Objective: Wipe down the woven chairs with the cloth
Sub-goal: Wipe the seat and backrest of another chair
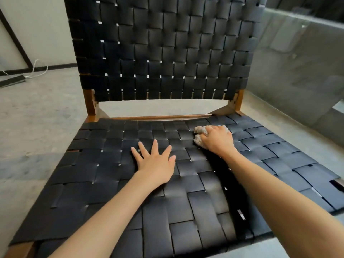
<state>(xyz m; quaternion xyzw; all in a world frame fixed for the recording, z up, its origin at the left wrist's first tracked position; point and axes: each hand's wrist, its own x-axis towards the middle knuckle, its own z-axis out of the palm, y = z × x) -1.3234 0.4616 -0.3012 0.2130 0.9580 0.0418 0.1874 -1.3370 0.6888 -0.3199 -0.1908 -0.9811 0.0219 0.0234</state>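
We bunch the beige cloth (198,135) in our right hand (217,141), the grip curled tight round it so the wad stays together. We press it onto the far right part of the seat (89,175) of the black woven chair (167,84), just short of the wooden rear rail (158,117). Our left hand (155,164) lies flat on the straps near the seat's middle, fingers spread and holding nothing; we judge it steadies the chair and takes our weight as we lean in. Both forearms reach forward from the near edge, the right one stretched farther, its wrist low. The backrest (158,43) stands upright beyond, touched by neither hand.
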